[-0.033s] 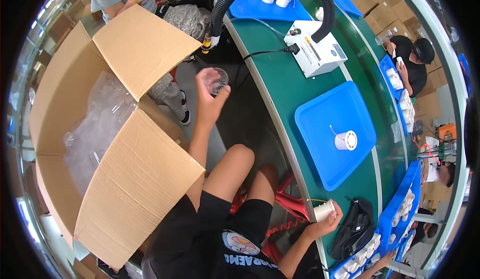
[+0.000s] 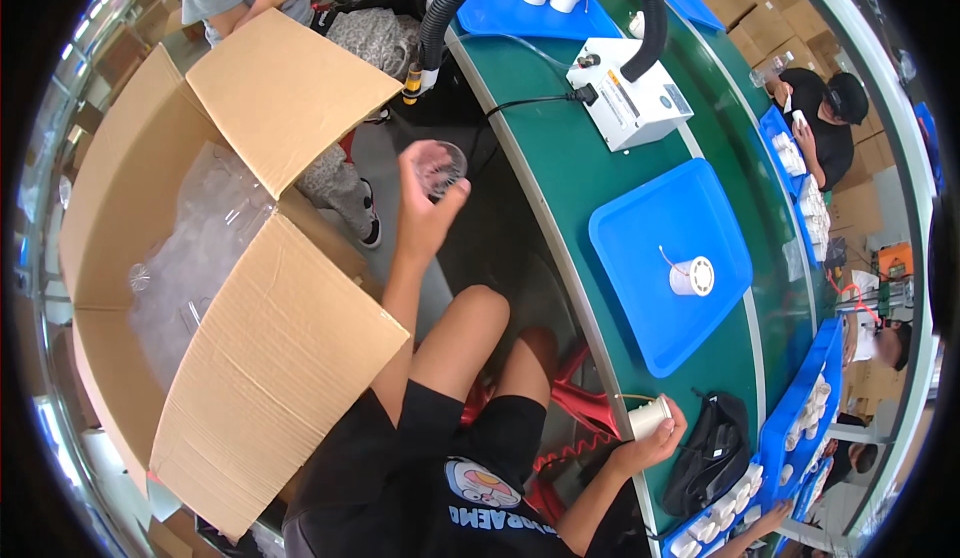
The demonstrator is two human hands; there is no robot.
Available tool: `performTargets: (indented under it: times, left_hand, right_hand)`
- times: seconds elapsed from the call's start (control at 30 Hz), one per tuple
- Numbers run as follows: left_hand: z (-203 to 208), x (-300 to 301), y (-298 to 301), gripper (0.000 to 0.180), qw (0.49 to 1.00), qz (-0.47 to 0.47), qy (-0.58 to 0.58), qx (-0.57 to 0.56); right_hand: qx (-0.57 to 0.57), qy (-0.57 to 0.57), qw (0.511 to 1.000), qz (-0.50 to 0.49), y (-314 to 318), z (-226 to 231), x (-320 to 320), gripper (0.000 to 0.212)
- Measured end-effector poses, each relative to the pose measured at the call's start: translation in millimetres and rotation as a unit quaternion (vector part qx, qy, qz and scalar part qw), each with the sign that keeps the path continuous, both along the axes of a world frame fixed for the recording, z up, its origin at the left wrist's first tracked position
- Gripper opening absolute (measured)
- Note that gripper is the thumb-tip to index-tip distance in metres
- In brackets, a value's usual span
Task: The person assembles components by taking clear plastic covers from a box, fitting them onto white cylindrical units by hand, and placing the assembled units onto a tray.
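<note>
The left hand holds a clear, round plastic cup by its sides between thumb and fingers, above the gap between the open brown cardboard box at left and the green bench at right. A smooth wall and a light grip could let the cup slip, and the floor would be what catches it; too hard a squeeze might dent or crack it. The near cardboard flap stands close beside the left forearm, so a careless swing could knock the two together. At right, the right hand is closed around a white cylinder at the bench's near edge; its thin yellowish wire sticks out freely and might snag or be tugged loose. Farther off, another white cylinder sits in the blue plastic tray; a bump to that tray could topple or roll it.
</note>
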State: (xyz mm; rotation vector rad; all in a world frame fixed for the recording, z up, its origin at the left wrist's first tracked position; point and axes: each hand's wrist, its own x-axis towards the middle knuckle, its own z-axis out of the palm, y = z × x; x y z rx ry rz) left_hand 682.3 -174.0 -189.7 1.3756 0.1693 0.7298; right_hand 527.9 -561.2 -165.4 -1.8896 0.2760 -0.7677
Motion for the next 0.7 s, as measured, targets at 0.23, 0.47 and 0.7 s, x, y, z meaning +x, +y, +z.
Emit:
performTargets:
  times: [0.23, 0.47, 0.7]
  left_hand:
    - [61.5, -100.4, -86.6, 0.071, 0.985, -0.17, 0.0, 0.021]
    - [103.7, -174.8, -96.2, 0.078, 0.935, -0.343, -0.004, 0.087]
    - [118.9, -217.2, -100.9, 0.089, 0.906, -0.4, -0.02, 0.14]
  right_hand:
    - [0.111, -0.048, 0.992, 0.042, -7.3, 7.6, -9.2, 0.049]
    - [0.161, -0.104, 0.929, 0.318, 21.6, 86.9, -52.3, 0.051]
    - [0.195, -0.022, 0.733, 0.651, 45.8, 126.2, -94.9, 0.049]
